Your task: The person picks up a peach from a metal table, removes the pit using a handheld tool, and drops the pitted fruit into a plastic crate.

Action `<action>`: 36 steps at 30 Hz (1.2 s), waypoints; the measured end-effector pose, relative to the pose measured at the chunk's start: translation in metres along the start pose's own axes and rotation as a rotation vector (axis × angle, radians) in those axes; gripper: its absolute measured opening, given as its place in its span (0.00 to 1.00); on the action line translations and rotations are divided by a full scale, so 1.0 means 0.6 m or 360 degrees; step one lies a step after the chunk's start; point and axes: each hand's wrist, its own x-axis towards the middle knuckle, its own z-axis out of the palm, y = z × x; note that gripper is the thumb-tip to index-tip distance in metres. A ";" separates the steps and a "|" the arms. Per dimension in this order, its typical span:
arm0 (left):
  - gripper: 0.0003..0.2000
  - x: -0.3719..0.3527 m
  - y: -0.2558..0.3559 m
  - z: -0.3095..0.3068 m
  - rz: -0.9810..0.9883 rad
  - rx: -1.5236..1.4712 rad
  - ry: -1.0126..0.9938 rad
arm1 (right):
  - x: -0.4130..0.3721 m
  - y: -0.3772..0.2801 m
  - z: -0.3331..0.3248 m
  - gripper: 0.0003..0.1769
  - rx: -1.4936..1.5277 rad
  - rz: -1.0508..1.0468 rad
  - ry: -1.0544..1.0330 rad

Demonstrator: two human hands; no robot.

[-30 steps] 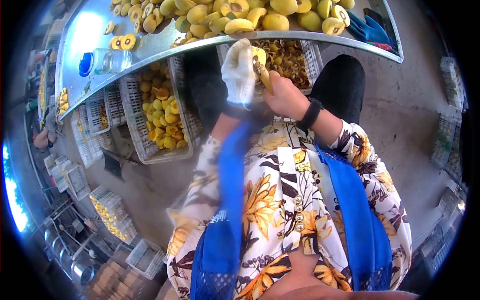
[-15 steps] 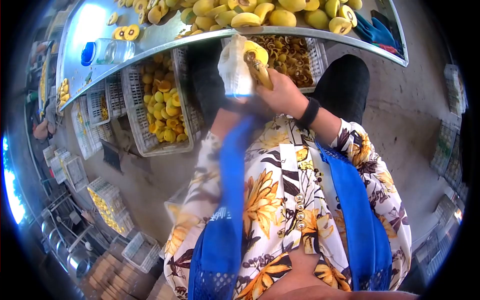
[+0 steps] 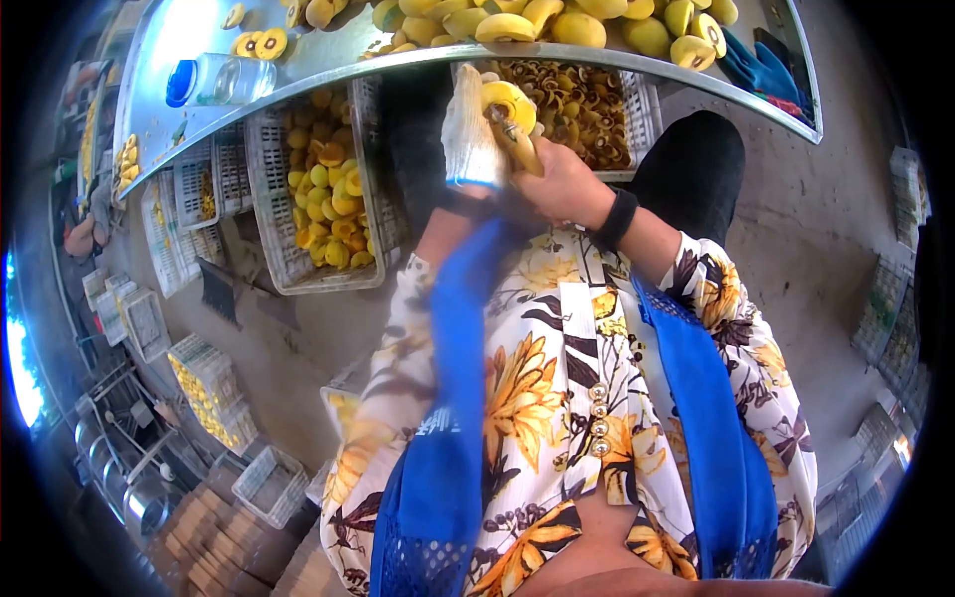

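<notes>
Upper left: bottle (image 3: 214, 80) lying on the steel table (image 3: 179, 40), crate of yellow fruit (image 3: 267, 199) below it. Top centre: gloved left hand (image 3: 470, 134) closed round a yellow fruit half (image 3: 509, 99), just under the table rim. Bare right hand (image 3: 562, 184) grips a wooden-handled tool (image 3: 517, 139), tip against the fruit. Pit-filled crate (image 3: 647, 109) behind; blue glove (image 3: 761, 65) upper right.
</notes>
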 end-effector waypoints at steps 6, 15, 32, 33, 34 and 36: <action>0.16 0.003 0.015 0.019 -0.0276 -0.0029 0.0097 | 0.001 -0.003 0.020 0.15 -0.0546 0.0036 0.0150; 0.18 -0.009 0.037 0.022 0.0029 0.0365 -0.0045 | 0.000 0.001 0.002 0.11 -0.0268 -0.0235 0.0020; 0.15 -0.007 0.039 0.018 -0.0166 0.0064 0.0047 | -0.008 -0.008 0.020 0.03 0.0564 0.0330 -0.0383; 0.15 -0.002 0.040 0.018 -0.0194 0.0043 0.0092 | -0.003 0.004 0.028 0.04 0.0240 0.0039 -0.0174; 0.16 0.008 0.040 0.009 -0.0240 -0.0080 0.0030 | 0.003 0.018 0.037 0.05 -0.0083 -0.0253 0.0034; 0.18 0.023 0.041 -0.015 -0.0325 -0.0320 -0.0095 | 0.013 0.028 0.046 0.06 -0.0415 -0.0527 0.0307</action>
